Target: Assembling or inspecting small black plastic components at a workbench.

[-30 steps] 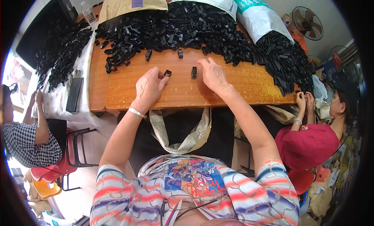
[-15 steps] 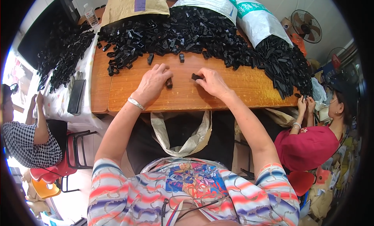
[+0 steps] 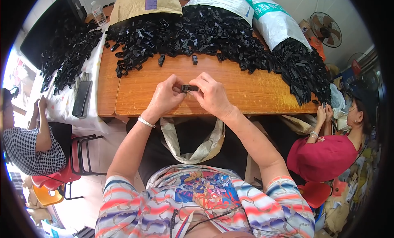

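Observation:
Between my two hands, above the near part of the wooden table (image 3: 246, 100), is a small black plastic part (image 3: 189, 88). My left hand (image 3: 167, 94) pinches its left end, and my right hand (image 3: 212, 94) grips its right end. Whether it is one part or two pressed together, I cannot tell. Beyond my hands, two loose black pieces lie on the wood, a slanted one (image 3: 161, 59) and an upright one (image 3: 195, 59). Behind them spreads a large heap of black plastic parts (image 3: 164, 36).
A brown sack (image 3: 135, 6) and a white-green sack (image 3: 273, 22) lie at the back. An open pale sack (image 3: 193, 156) hangs at the table edge by my lap. Co-workers sit left and right; a phone (image 3: 82, 99) and a bottle (image 3: 98, 14) are at left, a fan (image 3: 325, 29) at right.
My hands were apart, each with a dark piece at its fingers. They have come together over the table's near edge, and both now grip the black part.

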Tool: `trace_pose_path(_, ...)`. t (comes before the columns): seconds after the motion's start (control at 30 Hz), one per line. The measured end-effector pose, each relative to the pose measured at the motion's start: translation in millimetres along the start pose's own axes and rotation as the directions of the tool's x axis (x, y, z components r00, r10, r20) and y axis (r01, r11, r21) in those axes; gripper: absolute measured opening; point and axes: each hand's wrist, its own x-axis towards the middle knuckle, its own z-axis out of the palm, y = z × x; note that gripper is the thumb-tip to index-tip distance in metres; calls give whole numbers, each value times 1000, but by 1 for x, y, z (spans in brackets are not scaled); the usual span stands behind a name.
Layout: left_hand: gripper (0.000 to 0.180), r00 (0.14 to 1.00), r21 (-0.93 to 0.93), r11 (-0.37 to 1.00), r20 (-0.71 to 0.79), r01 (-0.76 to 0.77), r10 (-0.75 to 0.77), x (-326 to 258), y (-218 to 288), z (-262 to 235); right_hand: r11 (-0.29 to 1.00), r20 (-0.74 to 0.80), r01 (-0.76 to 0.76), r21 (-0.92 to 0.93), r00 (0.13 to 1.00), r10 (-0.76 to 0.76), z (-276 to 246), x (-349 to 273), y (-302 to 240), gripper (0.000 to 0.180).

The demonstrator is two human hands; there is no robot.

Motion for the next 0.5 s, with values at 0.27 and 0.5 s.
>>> trace_pose_path(0.27, 26, 997, -285, 956, 59, 71, -57, -6, -1, 1, 997, 1, 71, -40, 997, -71, -2, -2, 5, 29)
trace_pose_path(0.5, 24, 999, -349, 936, 3, 38, -40, -17, -3, 13, 972, 103, -178, 154, 981, 164, -3, -2, 0, 26)
